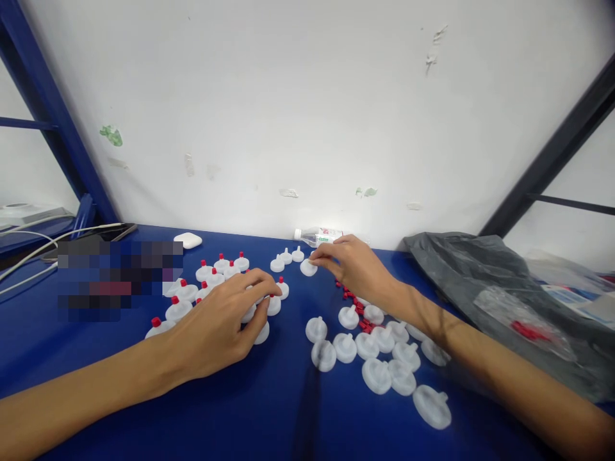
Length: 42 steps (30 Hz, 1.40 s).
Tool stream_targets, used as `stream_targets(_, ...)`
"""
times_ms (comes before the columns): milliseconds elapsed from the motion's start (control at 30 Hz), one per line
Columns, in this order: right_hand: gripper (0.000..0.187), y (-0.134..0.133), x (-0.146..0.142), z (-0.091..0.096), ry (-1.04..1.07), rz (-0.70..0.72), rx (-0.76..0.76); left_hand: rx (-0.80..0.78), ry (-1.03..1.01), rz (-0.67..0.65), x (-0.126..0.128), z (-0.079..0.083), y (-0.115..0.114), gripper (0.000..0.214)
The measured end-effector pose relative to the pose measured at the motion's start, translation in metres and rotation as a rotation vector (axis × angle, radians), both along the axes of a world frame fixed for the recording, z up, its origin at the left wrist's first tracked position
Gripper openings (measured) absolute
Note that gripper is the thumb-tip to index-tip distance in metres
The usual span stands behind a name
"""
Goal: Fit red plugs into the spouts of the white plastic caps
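My left hand [230,314] is curled over a cluster of white nozzle lids with red tips. Its thumb and index finger close at a red-tipped nozzle lid [273,306] that stands on the table; the hand hides some lids beneath it. Farther forward, my right hand [353,266] pinches the nozzle of a plain white nozzle lid [308,267] with thumb and fingers. Beside that lid, several uncapped nozzle lids [287,257] stand in a short row. Small red tip caps [366,325] lie below my right wrist, among scattered uncapped lids [368,346].
The blue table [273,403] meets a white wall [307,115]. A clear plastic bottle [314,235] lies at the back, with a white case [188,240] farther left. At right, a grey plastic bag [446,269] carries a clear bag of red pieces [526,326]. White cables [38,234] run at left.
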State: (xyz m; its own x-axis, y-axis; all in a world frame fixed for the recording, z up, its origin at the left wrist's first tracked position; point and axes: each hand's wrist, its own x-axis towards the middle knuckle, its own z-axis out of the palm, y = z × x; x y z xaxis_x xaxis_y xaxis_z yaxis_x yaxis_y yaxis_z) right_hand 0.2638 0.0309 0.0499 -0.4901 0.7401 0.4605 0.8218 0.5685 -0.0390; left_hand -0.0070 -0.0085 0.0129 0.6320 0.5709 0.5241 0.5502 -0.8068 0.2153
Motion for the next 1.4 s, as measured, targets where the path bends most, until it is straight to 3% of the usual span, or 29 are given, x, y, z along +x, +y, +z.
stream_targets(133,0.016,-0.014,-0.003,0.013,0.110,0.091,0.142,0.067,-0.061,0.090,0.000,0.004,-0.001,0.033)
stream_targets(267,0.012,-0.033,-0.014,0.014,0.141,0.312,0.309,0.177,-0.115,0.177,0.000,0.005,0.005,0.053)
stream_targets(367,0.014,-0.046,-0.024,0.011,0.101,0.429,0.408,0.214,-0.166,0.131,0.000,0.002,0.009,0.042)
stream_targets(433,0.014,-0.052,-0.029,0.008,0.084,0.466,0.431,0.156,-0.214,0.090,0.000,0.002,0.009,0.028)
stream_targets(533,0.019,-0.054,-0.032,0.005,0.090,0.487,0.432,-0.028,-0.318,0.032,-0.001,0.006,0.003,0.020)
stream_targets(667,0.018,-0.050,-0.030,0.000,0.098,0.483,0.414,-0.249,-0.413,-0.098,-0.003,0.010,-0.005,0.035)
stream_targets(767,0.016,-0.049,-0.028,-0.003,0.103,0.494,0.378,-0.258,-0.423,-0.087,-0.003,0.010,-0.004,0.040)
stream_targets(1033,0.027,-0.049,-0.031,-0.004,0.114,0.545,0.346,-0.352,-0.430,-0.061,0.002,0.014,-0.001,0.029)
stream_targets(1133,0.023,-0.050,-0.033,-0.003,0.145,0.582,0.375,-0.415,-0.445,-0.088,0.001,0.014,-0.002,0.034)
stream_targets(1400,0.030,-0.054,-0.034,-0.004,0.091,0.567,0.318,-0.394,-0.439,-0.096,-0.003,0.011,-0.003,0.045)
